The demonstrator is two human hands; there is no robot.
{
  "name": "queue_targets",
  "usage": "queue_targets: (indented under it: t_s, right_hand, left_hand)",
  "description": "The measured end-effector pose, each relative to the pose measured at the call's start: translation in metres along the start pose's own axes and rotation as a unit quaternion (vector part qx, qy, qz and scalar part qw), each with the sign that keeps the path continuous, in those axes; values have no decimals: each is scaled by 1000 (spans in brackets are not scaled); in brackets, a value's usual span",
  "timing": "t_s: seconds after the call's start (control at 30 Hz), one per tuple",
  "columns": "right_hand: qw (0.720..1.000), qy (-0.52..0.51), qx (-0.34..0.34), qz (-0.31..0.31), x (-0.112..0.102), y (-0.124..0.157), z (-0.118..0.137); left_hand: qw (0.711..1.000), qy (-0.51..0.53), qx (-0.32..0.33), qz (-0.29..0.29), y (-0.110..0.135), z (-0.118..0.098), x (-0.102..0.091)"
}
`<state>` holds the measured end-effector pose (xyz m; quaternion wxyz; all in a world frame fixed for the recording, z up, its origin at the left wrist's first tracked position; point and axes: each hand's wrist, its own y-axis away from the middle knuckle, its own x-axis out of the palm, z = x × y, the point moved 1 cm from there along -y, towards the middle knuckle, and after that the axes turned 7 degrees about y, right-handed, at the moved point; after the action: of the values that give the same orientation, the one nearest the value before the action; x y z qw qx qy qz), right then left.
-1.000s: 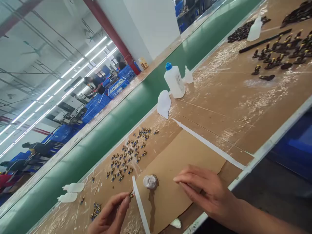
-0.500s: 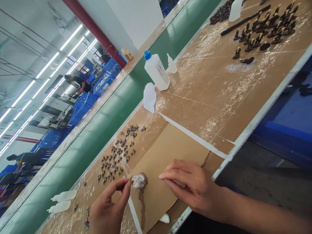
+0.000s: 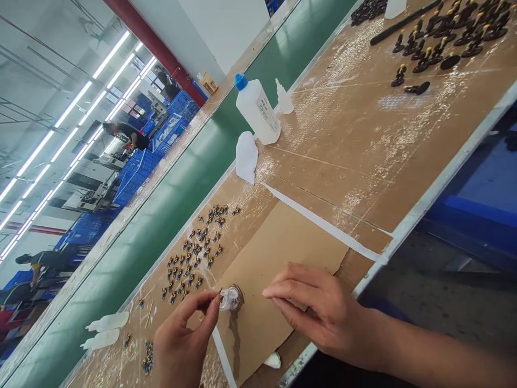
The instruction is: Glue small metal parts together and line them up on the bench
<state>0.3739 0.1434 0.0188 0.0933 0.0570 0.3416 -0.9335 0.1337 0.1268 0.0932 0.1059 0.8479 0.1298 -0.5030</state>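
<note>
My left hand (image 3: 188, 328) pinches a tiny dark piece (image 3: 220, 292) between thumb and forefinger, right at the rim of a small tub (image 3: 231, 298) of whitish paste; most of the piece is hidden. To the right, my right hand (image 3: 311, 304) hovers over a cardboard sheet (image 3: 278, 242), thumb and fingertips drawn together. Whatever those fingers hold, if anything, cannot be seen. Several small blue-and-gold figurines (image 3: 196, 249) lie beyond my left hand, and a little cluster of figurines (image 3: 147, 355) is beside its wrist.
Dark yellow-topped figures (image 3: 438, 51) stand at the far right beside a black rod (image 3: 404, 22). A blue-capped bottle (image 3: 258, 110), a small nozzle bottle (image 3: 284, 98) and white paper (image 3: 246, 156) are at the back. Two squeeze bottles (image 3: 103, 330) lie left. People work beyond the green partition (image 3: 161, 215).
My left hand has shifted slightly right and up, bringing the tiny piece against the tub's rim. The right hand stays nearly still. The camera view has tilted a little.
</note>
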Motion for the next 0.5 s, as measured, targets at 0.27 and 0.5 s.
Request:
queue_targets:
  t_s: [0.27, 0.5]
  right_hand:
    - [1000, -2, -4, -6, 0, -1, -2]
    - [1000, -7, 15, 3, -3, -1, 2]
  left_hand:
    - [1000, 14, 2, -21, 9, -11, -2]
    - [952, 194, -146, -188, 57, 41, -24]
